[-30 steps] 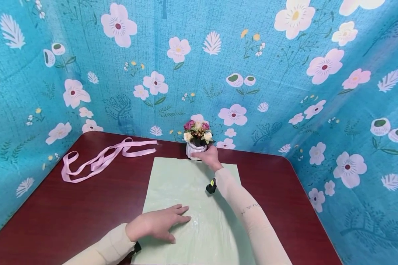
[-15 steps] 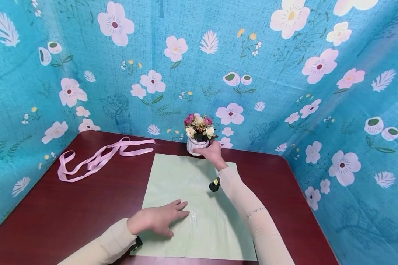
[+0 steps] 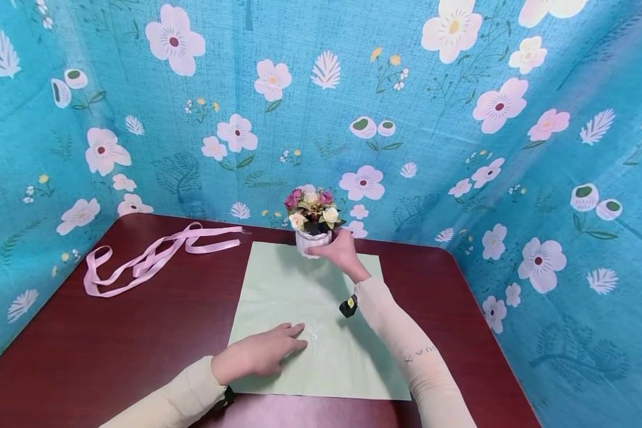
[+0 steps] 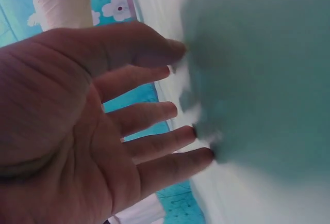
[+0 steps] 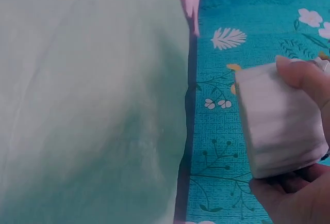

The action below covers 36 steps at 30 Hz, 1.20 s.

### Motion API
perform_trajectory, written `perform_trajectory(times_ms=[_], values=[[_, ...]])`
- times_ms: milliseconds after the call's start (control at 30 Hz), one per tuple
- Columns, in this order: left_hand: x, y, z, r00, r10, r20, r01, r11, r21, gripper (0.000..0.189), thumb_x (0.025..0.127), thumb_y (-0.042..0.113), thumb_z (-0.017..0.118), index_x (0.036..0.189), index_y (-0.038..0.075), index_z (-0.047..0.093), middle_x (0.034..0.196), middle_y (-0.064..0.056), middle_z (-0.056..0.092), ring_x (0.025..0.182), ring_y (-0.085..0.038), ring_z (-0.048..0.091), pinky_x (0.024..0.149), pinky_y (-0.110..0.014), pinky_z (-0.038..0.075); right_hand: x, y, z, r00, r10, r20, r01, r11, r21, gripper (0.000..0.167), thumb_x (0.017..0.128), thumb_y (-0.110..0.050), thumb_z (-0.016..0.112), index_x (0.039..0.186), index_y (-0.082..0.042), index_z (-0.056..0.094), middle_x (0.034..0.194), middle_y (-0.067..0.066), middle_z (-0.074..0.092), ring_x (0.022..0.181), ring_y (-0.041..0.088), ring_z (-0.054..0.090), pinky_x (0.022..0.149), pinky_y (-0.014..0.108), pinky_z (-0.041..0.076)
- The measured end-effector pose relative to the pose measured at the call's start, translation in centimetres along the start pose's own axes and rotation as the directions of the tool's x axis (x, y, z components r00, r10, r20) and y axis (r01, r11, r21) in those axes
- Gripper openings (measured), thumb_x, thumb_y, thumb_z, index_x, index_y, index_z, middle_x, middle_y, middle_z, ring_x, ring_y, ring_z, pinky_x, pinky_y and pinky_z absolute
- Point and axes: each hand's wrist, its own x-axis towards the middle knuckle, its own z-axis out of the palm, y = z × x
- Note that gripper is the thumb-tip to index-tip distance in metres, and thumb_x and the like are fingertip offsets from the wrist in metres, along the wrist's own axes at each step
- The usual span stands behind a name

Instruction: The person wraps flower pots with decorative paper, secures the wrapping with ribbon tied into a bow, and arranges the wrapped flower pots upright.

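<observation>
My right hand point(image 3: 345, 255) grips a small white pot of artificial flowers point(image 3: 311, 239) near the far edge of a pale green sheet point(image 3: 278, 279). Thumb and fingers wrap its sides, and pink and cream blooms point(image 3: 312, 209) rise above the rim. In the right wrist view the pot point(image 5: 281, 121) is held off the surface, with the curtain behind it. My left hand point(image 3: 259, 353) is on the sheet's lower left part, fingers spread. The left wrist view shows its fingertips point(image 4: 203, 157) right at the sheet, with nothing in the palm.
A loosely looped pink ribbon point(image 3: 144, 264) lies at the back left of the dark red table point(image 3: 112, 345). A blue floral curtain point(image 3: 299, 137) surrounds the back and sides of the table. Small black wrist cameras hang under both sleeves.
My right hand has lifted the flower pot from the table's back and brought it a little toward me, over the sheet's far edge. The left hand stays on the sheet.
</observation>
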Motion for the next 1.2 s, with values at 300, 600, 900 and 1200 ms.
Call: perform_trajectory(times_ms=[300, 600, 900, 1200], values=[[0.0, 0.1, 0.3, 0.996, 0.06, -0.067, -0.055, 0.996, 0.075, 0.046, 0.08, 0.003, 0.077, 0.124, 0.008, 0.064, 0.139, -0.02, 0.06, 0.121, -0.039, 0.06, 0.103, -0.038, 0.049, -1.1, -0.5, 0.1, 0.993, -0.107, 0.05, 0.115, 0.977, -0.177, 0.067, 0.061, -0.035, 0.098, 0.112, -0.005, 0.068, 0.101, 0.008, 0.071, 0.092, 0.022, 0.066, 0.077, 0.038, 0.056], [-0.4, -0.4, 0.2, 0.999, 0.017, -0.047, -0.017, 1.0, -0.015, 0.05, 0.085, 0.009, 0.074, 0.134, 0.003, 0.061, 0.145, -0.025, 0.054, 0.132, -0.046, 0.052, 0.11, -0.045, 0.045, -2.5, -0.9, 0.4, 0.96, -0.215, 0.181, 0.262, 0.918, -0.298, 0.087, 0.061, -0.039, 0.095, 0.134, -0.003, 0.063, 0.122, 0.01, 0.069, 0.108, 0.025, 0.065, 0.087, 0.041, 0.055], [-0.5, -0.6, 0.1, 0.999, -0.007, -0.034, 0.005, 0.998, -0.056, 0.055, 0.085, 0.008, 0.073, 0.138, 0.003, 0.059, 0.149, -0.026, 0.05, 0.137, -0.048, 0.047, 0.114, -0.048, 0.039, -3.4, -1.6, 1.0, 0.895, -0.345, 0.284, 0.435, 0.815, -0.382, 0.086, 0.057, -0.043, 0.093, 0.13, -0.007, 0.067, 0.116, 0.007, 0.07, 0.103, 0.022, 0.06, 0.084, 0.038, 0.052], [-0.4, -0.9, 0.2, 1.0, 0.006, -0.031, -0.008, 0.999, -0.049, 0.056, 0.085, 0.009, 0.074, 0.139, 0.003, 0.058, 0.149, -0.026, 0.05, 0.137, -0.048, 0.046, 0.115, -0.048, 0.039, -4.2, -2.1, 1.4, 0.855, -0.353, 0.379, 0.504, 0.739, -0.448, 0.083, 0.055, -0.045, 0.094, 0.124, -0.006, 0.069, 0.108, 0.004, 0.071, 0.099, 0.02, 0.058, 0.082, 0.034, 0.051]])
